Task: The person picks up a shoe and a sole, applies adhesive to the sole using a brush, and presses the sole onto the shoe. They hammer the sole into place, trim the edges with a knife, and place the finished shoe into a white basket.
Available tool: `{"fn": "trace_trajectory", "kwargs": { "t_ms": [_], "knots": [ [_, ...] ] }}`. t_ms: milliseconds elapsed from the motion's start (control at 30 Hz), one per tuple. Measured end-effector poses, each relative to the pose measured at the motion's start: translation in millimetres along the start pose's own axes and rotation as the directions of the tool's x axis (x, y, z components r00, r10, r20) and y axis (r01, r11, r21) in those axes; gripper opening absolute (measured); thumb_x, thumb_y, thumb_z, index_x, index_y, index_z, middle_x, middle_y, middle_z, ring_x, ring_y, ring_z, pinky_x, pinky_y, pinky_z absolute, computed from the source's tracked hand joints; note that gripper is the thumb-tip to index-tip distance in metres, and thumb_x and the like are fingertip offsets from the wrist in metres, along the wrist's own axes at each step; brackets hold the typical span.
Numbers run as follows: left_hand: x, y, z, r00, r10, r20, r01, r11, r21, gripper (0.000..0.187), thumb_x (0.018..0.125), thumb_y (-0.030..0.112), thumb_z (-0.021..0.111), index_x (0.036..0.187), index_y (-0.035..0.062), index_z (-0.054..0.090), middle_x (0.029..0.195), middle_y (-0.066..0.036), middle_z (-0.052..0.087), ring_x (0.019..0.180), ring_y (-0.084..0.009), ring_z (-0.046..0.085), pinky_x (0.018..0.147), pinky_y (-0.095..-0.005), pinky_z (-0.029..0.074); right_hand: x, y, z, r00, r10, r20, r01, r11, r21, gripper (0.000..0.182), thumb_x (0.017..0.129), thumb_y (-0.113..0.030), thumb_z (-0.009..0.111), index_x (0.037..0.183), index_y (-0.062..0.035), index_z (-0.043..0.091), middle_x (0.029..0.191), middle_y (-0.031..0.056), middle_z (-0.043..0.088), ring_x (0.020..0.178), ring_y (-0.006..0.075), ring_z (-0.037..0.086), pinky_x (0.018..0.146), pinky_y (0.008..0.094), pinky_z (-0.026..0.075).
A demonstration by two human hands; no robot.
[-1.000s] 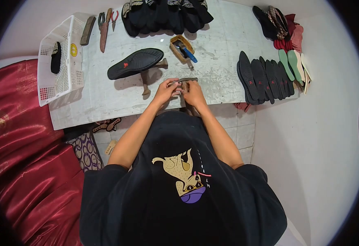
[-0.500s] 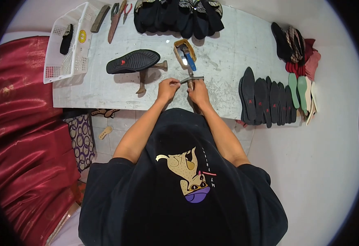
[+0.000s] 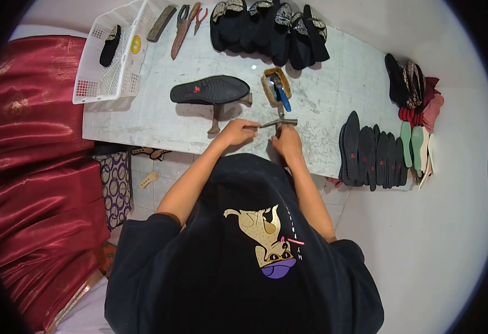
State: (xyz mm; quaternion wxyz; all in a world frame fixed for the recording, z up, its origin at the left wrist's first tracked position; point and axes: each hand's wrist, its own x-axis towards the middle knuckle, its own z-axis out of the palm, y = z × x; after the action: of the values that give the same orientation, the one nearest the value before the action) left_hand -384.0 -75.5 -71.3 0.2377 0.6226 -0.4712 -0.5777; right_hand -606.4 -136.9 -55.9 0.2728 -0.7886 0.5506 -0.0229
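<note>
My right hand [image 3: 288, 143] grips a hammer [image 3: 287, 121] high on its handle, just below the metal head. My left hand [image 3: 238, 132] is close to the table edge, fingers stretched toward the thin end of the hammer head, with fingertips right at it. Beyond my left hand a black shoe sole [image 3: 210, 90], ridged and marked in red, rests bottom up on an iron cobbler's anvil [image 3: 215, 118]. Past the hammer lies a yellowish container [image 3: 268, 99] with a blue-handled tool [image 3: 284, 101] leaning out of it.
Black slippers [image 3: 277, 33] stand in a row at the back of the table [image 3: 155, 125]. A white basket [image 3: 91, 89] holds one slipper; pincers [image 3: 184, 30] and red-handled pliers [image 3: 200, 19] lie beside it. Black soles [image 3: 369, 153] and green insoles [image 3: 418, 146] line the right side.
The view has shifted, so the table and its things appear farther right and lower. My left fingers look straighter than before. The hammer stays in my right hand.
</note>
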Motion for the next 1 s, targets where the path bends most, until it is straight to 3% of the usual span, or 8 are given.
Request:
{"fn": "trace_trajectory", "kwargs": {
  "t_ms": [100,167,233,300,367,533,633,1000],
  "knots": [
    [-26.7,-11.0,-35.3,0.998,0.065,0.008,-0.062,0.982,-0.181,0.037,0.094,0.017,0.075,0.129,0.004,0.072,0.116,-0.01,0.076,0.096,-0.0151,0.073,0.085,-0.0294,0.056,3.6,-27.9,-2.9,0.996,-0.023,0.081,-0.001,0.96,0.281,0.043,0.081,-0.02,0.08,0.117,0.0007,0.069,0.111,0.0234,0.07,0.101,0.0392,0.069,0.091,0.0453,0.057],
    [-42.9,-29.2,-55.4,0.996,0.014,-0.091,-0.043,0.945,-0.325,0.033,0.095,0.015,0.073,0.125,0.0011,0.072,0.113,-0.011,0.076,0.096,-0.0155,0.073,0.085,-0.028,0.056,7.8,-63.5,-13.2,0.99,-0.024,0.139,-0.041,0.895,0.445,0.04,0.085,-0.021,0.081,0.116,0.0019,0.07,0.107,0.0185,0.071,0.088,0.0306,0.072,0.082,0.0385,0.06],
    [-56.4,-41.8,-74.7,0.959,-0.139,-0.247,-0.038,0.801,-0.597,0.025,0.098,0.01,0.069,0.118,-0.0046,0.071,0.106,-0.012,0.076,0.096,-0.0163,0.073,0.083,-0.0252,0.058,12.3,-94.2,-14.4,0.966,0.027,0.257,-0.252,0.31,0.917,0.035,0.093,-0.023,0.077,0.115,0.0028,0.069,0.104,0.0109,0.07,0.082,0.0194,0.071,0.076,0.0318,0.061],
    [-64.0,-53.7,-92.4,0.932,-0.217,-0.29,-0.026,0.758,-0.652,0.023,0.099,0.006,0.065,0.119,-0.0064,0.067,0.108,-0.014,0.074,0.097,-0.0209,0.073,0.085,-0.0261,0.059,18.0,-116.7,-15.2,0.97,0.034,0.239,-0.239,0.267,0.934,0.038,0.098,-0.025,0.073,0.122,0.0024,0.064,0.108,0.0076,0.067,0.089,0.0155,0.07,0.076,0.0304,0.061],
    [-66.5,-70.3,-109.0,0.862,-0.327,-0.388,-0.177,0.523,-0.833,0.026,0.099,0.004,0.064,0.124,-0.0056,0.063,0.114,-0.015,0.071,0.099,-0.0239,0.073,0.087,-0.0274,0.059,25.5,-133.2,-9.0,0.976,0.114,0.183,-0.2,0.152,0.968,0.047,0.098,-0.027,0.074,0.132,0.0015,0.058,0.112,0.0086,0.065,0.092,0.0172,0.07,0.077,0.032,0.062],
    [-72.5,-76.6,-145.0,0.775,-0.356,-0.522,-0.302,0.516,-0.801,0.049,0.109,0.036,0.051,0.145,0.0013,0.05,0.14,-0.013,0.057,0.127,-0.0269,0.058,0.108,-0.0447,0.049,32.2,-162.4,1.9,0.973,0.209,0.102,-0.135,0.152,0.979,0.041,0.096,-0.029,0.076,0.121,-0.0036,0.055,0.112,0.0062,0.062,0.094,0.0162,0.067,0.077,0.0343,0.062],
    [-77.9,-60.8,-162.3,0.817,-0.275,-0.507,-0.348,0.466,-0.813,0.054,0.109,0.039,0.052,0.149,0.0027,0.049,0.142,-0.012,0.056,0.126,-0.0264,0.057,0.108,-0.0466,0.049,34.6,-177.1,8.1,0.966,0.253,0.043,-0.086,0.164,0.983,0.039,0.096,-0.027,0.075,0.121,-0.0046,0.056,0.113,0.0052,0.062,0.094,0.0153,0.067,0.076,0.0348,0.062],
    [-76.2,-59.8,-189.1,0.898,-0.213,-0.386,-0.246,0.484,-0.84,0.043,0.102,0.018,0.066,0.142,0.0042,0.059,0.126,-0.012,0.066,0.117,-0.0245,0.064,0.103,-0.0478,0.055,44.2,-193.2,20.4,0.919,0.393,-0.029,-0.032,0.147,0.989,0.032,0.096,-0.019,0.071,0.122,-0.006,0.057,0.11,0.0031,0.064,0.095,0.0148,0.067,0.068,0.0328,0.062]
  ]
}}
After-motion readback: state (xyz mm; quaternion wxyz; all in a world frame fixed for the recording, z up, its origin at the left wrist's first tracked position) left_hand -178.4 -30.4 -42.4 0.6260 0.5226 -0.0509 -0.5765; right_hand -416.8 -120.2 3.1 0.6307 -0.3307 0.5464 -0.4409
